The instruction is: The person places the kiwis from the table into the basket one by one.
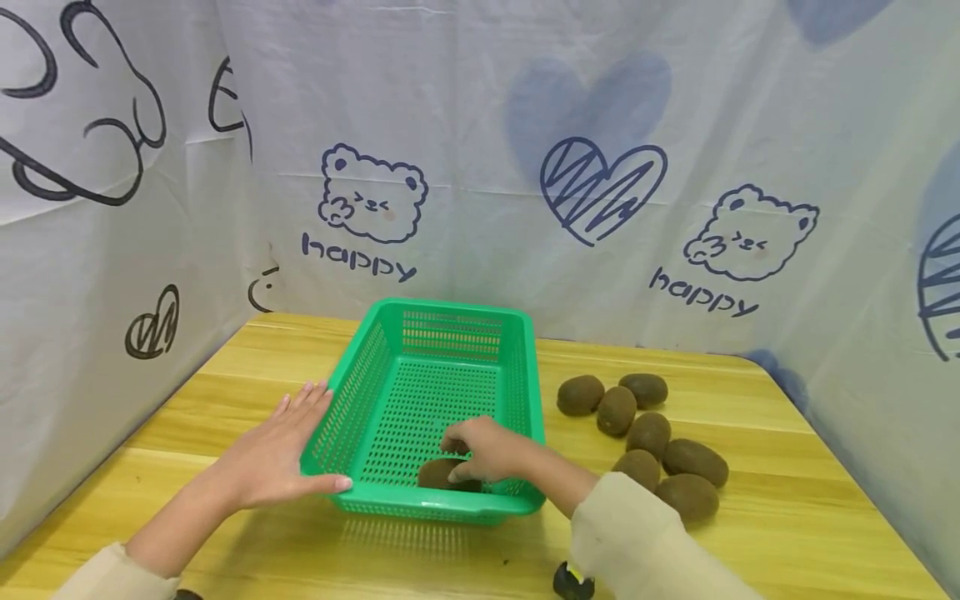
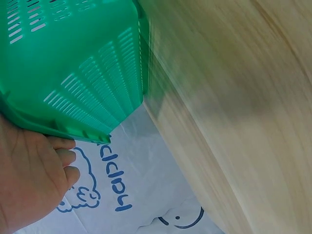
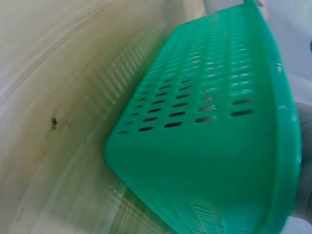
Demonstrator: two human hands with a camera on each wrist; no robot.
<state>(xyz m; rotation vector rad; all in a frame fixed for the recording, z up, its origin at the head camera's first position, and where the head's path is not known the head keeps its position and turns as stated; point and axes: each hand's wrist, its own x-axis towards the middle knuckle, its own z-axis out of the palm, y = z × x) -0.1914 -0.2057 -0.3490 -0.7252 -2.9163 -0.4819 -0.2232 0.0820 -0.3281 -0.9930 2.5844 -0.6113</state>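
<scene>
- Your right hand [image 1: 487,450] is inside the green basket [image 1: 390,327], at its near right corner, with fingers curled over a kiwi [image 1: 437,473] that lies on the basket floor against the near wall.
- That kiwi sits directly under your fingertips and slightly toward your left; its long axis runs roughly left to right, along the near wall. You cannot tell from the head view whether the fruit is pinched or only covered by the fingers; the right wrist view shows just the basket's outer wall [image 3: 209,146] and the table [image 3: 58,97].
- Your left hand [image 1: 281,454] lies flat and relaxed against the outside of the basket's near left corner, thumb along the near rim, fingers straight up the left wall. The left wrist view shows the palm [image 2: 29,180] touching the basket's edge [image 2: 73,97]; it grips nothing.
- The loose kiwis [image 1: 648,433], seven that you can count, lie in a cluster on the table [image 1: 787,500] to the right of the basket, well apart from your left hand and nearest your right arm.
- So the right hand is the nearer one to all the fruit; the left only braces the basket.
</scene>
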